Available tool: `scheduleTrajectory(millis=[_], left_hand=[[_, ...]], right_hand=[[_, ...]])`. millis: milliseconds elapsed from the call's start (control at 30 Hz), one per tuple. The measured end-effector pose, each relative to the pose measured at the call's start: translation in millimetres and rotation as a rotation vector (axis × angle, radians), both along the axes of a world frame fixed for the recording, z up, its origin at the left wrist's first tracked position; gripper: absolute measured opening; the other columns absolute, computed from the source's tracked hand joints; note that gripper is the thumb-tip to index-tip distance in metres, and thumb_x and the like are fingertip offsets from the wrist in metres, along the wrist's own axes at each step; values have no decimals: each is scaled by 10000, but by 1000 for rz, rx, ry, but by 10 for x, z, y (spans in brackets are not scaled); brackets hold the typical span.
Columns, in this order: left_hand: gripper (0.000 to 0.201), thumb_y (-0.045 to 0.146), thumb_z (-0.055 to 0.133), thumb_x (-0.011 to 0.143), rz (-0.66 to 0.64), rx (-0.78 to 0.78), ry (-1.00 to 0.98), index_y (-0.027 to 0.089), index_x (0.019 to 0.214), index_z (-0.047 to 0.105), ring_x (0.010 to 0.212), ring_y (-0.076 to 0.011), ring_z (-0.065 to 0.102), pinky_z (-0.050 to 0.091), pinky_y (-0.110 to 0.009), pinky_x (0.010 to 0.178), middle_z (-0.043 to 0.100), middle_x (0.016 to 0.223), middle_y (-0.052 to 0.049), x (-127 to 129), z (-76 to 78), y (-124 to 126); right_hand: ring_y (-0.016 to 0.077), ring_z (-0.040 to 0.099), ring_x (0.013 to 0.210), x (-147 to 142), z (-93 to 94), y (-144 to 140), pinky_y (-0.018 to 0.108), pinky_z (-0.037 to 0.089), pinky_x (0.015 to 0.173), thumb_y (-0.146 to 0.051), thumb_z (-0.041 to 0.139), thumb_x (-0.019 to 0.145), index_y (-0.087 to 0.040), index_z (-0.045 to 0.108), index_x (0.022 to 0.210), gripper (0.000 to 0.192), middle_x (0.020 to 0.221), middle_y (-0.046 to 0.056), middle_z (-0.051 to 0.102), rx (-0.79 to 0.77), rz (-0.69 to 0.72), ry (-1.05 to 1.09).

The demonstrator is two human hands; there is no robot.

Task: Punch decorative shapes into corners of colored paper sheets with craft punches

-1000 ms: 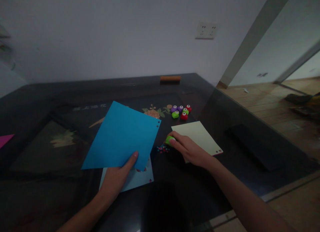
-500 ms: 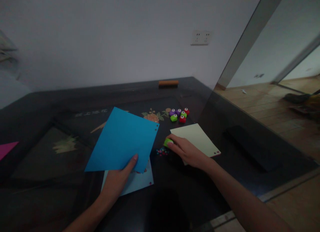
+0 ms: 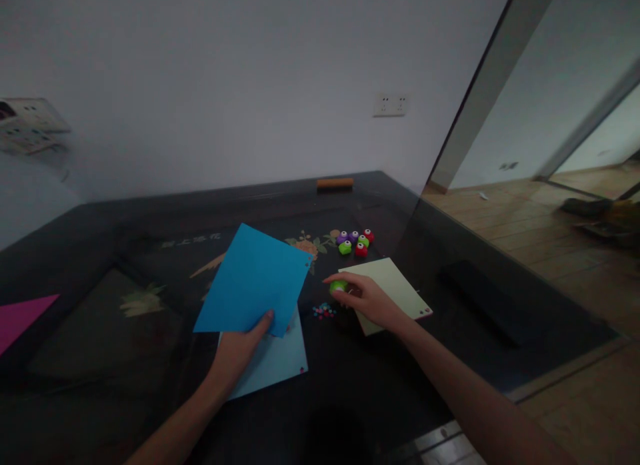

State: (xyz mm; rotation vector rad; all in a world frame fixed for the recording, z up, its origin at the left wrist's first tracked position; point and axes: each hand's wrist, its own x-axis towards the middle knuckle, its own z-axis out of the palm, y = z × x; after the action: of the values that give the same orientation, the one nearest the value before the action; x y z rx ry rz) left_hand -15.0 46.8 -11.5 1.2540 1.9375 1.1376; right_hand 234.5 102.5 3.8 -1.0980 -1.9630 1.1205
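Observation:
My left hand (image 3: 250, 335) grips a bright blue sheet of paper (image 3: 255, 278) at its lower edge, thumb on top. Small punched shapes show at the sheet's right corner. Beneath it lies a pale blue sheet (image 3: 273, 368), partly covered. My right hand (image 3: 367, 298) holds a green craft punch (image 3: 339, 287) between thumb and fingers, above the dark table. Just below the punch is a small pile of coloured paper bits (image 3: 325, 311). A cream sheet (image 3: 393, 285) with punched shapes at its near corner lies partly under my right hand.
Several purple, green and red punches (image 3: 356, 241) stand together farther back. A brown cylinder (image 3: 335, 183) lies near the wall, a dark flat object (image 3: 480, 301) at the right. Pink paper (image 3: 25, 318) lies at the left on the glossy table (image 3: 150, 391).
My right hand's fingers have lifted and loosened around the green punch, which is turned slightly. The blue sheet has shifted a little relative to the pale sheet. The camera view has tilted up.

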Motion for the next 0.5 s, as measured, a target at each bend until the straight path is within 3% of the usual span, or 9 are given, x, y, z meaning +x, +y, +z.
scheduleTrajectory(millis=[167,333,500], left_hand=[[352,419,652,620,-26,128,34,194,891,653,1044,-340,587,364,-499,1002,703,971,-114,-16,43,15],[316,466,627,652,-144,130,-25,163,742,618,689,-286,643,510,-430,697,697,717,-81,-19,77,6],[365,436,663,646,-194,139,-249,135,846,607,743,-259,664,519,-368,688,714,829,-97,26,61,1]], right_hand=[[128,568,641,-1,-62,41,269,474,603,-318,630,778,-197,585,1088,336,812,17,612,-163,-32,177],[130,577,648,-16,-96,53,261,465,583,-232,695,682,-194,570,1064,404,848,20,626,-180,-72,272],[110,551,556,-54,-181,73,242,442,505,-267,677,698,-212,505,1048,394,799,-4,596,-140,-132,332]])
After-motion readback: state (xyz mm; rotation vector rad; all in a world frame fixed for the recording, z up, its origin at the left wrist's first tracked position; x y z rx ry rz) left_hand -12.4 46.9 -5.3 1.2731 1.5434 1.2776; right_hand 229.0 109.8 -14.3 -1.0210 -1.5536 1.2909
